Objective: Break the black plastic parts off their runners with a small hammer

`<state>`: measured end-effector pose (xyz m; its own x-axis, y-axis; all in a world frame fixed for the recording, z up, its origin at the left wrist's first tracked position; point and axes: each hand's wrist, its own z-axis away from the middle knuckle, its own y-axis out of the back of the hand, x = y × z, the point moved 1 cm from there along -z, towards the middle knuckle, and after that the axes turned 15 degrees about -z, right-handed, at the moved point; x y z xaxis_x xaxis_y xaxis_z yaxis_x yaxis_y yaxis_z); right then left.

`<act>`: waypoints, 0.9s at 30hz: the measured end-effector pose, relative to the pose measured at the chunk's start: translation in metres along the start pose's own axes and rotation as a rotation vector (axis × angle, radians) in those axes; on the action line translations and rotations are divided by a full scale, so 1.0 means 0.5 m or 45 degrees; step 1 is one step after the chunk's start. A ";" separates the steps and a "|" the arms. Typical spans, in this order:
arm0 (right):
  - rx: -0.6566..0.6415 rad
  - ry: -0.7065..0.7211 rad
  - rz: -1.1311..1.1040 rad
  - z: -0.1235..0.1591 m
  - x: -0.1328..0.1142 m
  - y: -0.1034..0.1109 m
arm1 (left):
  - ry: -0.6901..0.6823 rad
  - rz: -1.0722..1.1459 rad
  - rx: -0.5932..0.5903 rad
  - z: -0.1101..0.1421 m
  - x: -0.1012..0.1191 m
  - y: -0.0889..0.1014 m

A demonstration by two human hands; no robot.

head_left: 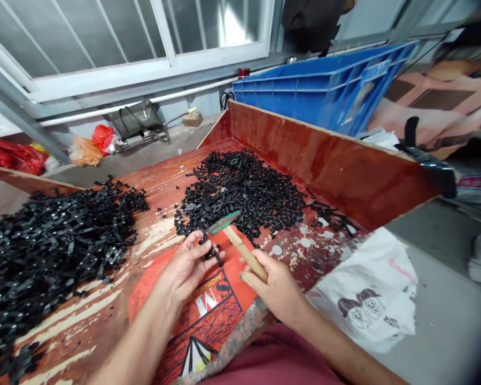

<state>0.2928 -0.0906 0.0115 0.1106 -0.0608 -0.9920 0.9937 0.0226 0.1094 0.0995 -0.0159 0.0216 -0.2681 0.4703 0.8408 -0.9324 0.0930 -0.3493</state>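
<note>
My left hand (189, 262) is closed on a small black part (213, 253) with a narrow arm that hangs out below the fingers. In my right hand (278, 283) is a hammer (242, 247), gripped by its wooden handle. The hammer's green-edged head lies just above and right of the black part; whether they touch I cannot tell. Beneath both hands spreads a red printed cloth (224, 315). Just beyond them is a heap of small black parts (240, 190), and a larger heap of black parts (60, 251) lies to the left.
Reddish boards (324, 160) wall the worn table on the right and back. Behind stands a blue crate (304, 96). A white printed bag (369, 299) hangs at the right edge. Plastic bags (90, 147) and a grey-green pouch (138, 118) lie by the window. A person's pink top (441, 101) shows at right.
</note>
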 end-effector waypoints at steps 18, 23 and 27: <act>-0.030 0.112 -0.104 -0.035 -0.012 -0.019 | -0.972 -1.866 -0.121 0.079 0.031 -0.025; -0.141 0.093 -0.149 -0.043 -0.032 -0.030 | -0.662 -1.771 -0.375 0.086 0.026 -0.022; -0.216 0.090 -0.167 -0.066 -0.028 -0.025 | -0.318 -1.364 -0.369 0.069 0.008 -0.002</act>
<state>0.2782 -0.0571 0.0220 -0.0270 -0.0041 -0.9996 0.9820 0.1869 -0.0273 0.0910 -0.0446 0.0394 0.5623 -0.1584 0.8117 -0.6282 0.5565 0.5437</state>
